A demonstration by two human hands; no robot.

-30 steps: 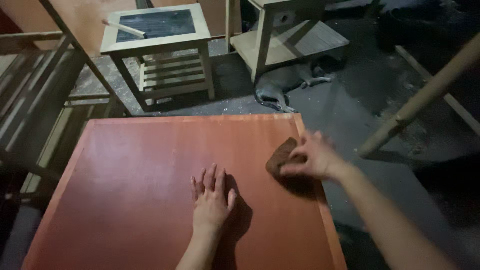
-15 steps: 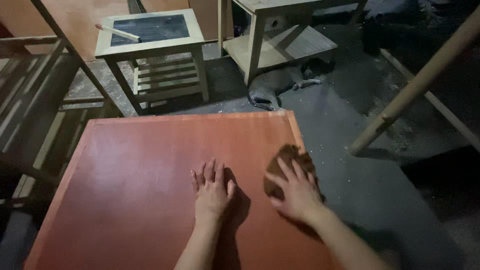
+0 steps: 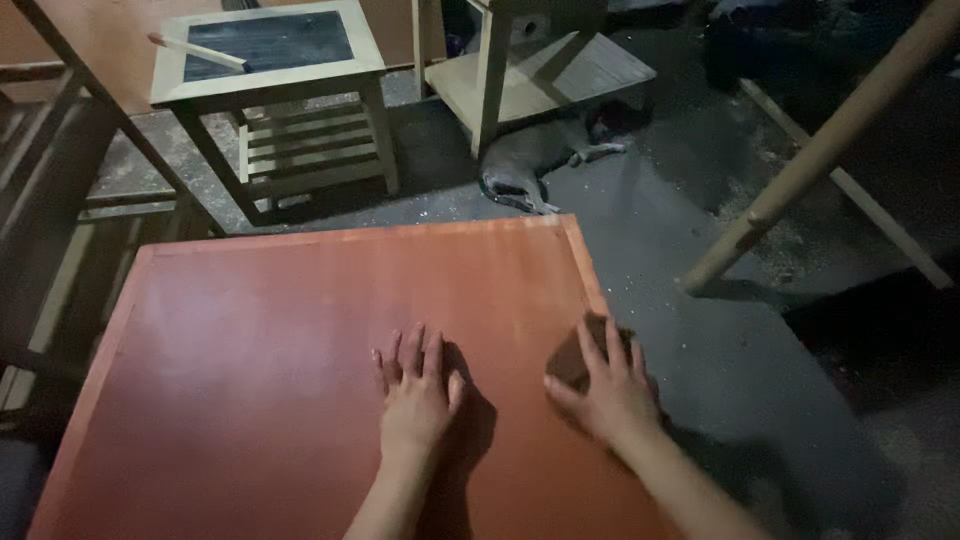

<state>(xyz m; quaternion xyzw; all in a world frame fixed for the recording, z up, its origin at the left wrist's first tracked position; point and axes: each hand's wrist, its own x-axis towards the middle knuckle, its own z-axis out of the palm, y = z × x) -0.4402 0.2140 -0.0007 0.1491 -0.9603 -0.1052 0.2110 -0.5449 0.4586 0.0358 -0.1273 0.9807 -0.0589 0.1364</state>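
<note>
Two hands rest on the red-brown panel [image 3: 250, 340]: my left hand [image 3: 417, 390] lies flat with fingers spread, and my right hand [image 3: 600, 385] presses splayed fingers onto a dark sanding pad [image 3: 572, 360] near the panel's right edge. Keep the pad flat, pressure even, strokes inside that edge. Since a second ago, pad and right hand have drawn nearer me.

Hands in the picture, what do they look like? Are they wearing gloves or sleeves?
No gloves. Both the left hand and the right hand are bare, with no rings, watch or bracelet to be seen. The forearms are bare too, with no sleeve showing as far as the picture's bottom edge. The light is dim, so small marks cannot be made out.
</note>
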